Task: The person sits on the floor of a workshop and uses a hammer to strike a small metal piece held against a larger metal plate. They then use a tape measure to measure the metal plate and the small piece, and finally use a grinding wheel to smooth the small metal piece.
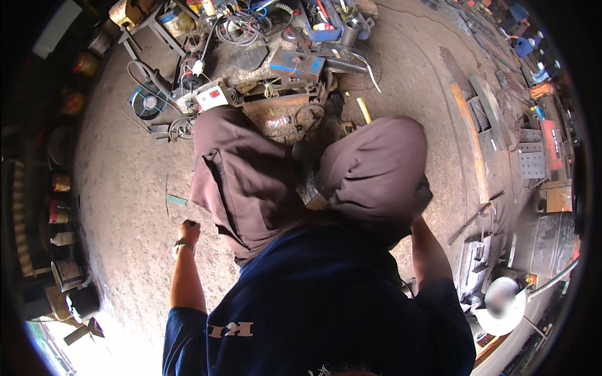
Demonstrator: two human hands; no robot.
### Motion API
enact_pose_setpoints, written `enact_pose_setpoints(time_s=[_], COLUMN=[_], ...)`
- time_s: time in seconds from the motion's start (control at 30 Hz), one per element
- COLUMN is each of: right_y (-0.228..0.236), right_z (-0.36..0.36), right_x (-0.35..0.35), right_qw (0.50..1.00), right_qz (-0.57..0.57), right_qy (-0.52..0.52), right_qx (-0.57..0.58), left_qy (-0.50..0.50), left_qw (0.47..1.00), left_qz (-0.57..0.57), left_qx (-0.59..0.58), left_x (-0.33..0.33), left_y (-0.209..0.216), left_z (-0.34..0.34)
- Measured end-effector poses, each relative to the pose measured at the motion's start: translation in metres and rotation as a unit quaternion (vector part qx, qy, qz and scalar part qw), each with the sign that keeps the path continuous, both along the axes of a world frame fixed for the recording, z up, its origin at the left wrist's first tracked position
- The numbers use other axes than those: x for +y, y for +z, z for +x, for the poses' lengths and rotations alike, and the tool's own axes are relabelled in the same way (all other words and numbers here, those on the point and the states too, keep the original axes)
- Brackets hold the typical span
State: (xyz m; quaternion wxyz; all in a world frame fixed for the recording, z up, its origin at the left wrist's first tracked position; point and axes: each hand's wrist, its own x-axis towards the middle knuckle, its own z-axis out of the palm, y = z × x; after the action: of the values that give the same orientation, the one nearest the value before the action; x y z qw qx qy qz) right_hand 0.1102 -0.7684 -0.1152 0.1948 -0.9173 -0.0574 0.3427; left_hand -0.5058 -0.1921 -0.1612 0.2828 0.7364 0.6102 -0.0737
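My left hand [189,231] is beside my left thigh, fingers curled into a fist, with a watch or band on the wrist. Nothing shows in it. The nearest thing is a small green flat piece [177,200] on the floor just beyond it, with a thin dark rod lying alongside. My right forearm [429,250] runs behind my right thigh, which hides the right hand. Brown trousers [248,175] cover my bent legs. Ahead of my knees stands a low cluttered workbench, with a blue-topped metal block [297,64] and a white box with a red switch [212,96].
Cables [241,28] and a blue tool tray [326,31] crowd the bench. A round fan [148,101] stands left of it. Long metal bars [470,141] and a perforated plate [531,153] lie at right. Cans [66,274] line the left side. Other people [525,45] are far right.
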Motion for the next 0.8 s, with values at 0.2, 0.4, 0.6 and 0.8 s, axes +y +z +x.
enact_pose_setpoints(time_s=[0.2,0.4,0.6,0.8], right_y=[-0.056,-0.093,-0.098,-0.08], right_z=[-0.01,-0.049,-0.054,-0.058], right_x=[0.057,0.098,0.086,0.084], right_qw=[0.978,0.936,0.928,0.959], right_qz=[-0.051,-0.064,-0.08,-0.052], right_qy=[0.2,0.345,0.364,0.275], right_qx=[-0.002,-0.01,-0.021,0.037], left_qy=[0.358,0.206,-0.059,0.005], left_qw=[0.865,0.844,0.861,0.818], left_qz=[-0.026,0.151,0.249,0.027], left_qx=[-0.351,-0.471,-0.44,-0.574], left_x=[0.002,0.044,0.04,-0.011], left_y=[0.09,0.251,0.37,0.361], left_z=[-0.009,0.066,0.214,0.339])
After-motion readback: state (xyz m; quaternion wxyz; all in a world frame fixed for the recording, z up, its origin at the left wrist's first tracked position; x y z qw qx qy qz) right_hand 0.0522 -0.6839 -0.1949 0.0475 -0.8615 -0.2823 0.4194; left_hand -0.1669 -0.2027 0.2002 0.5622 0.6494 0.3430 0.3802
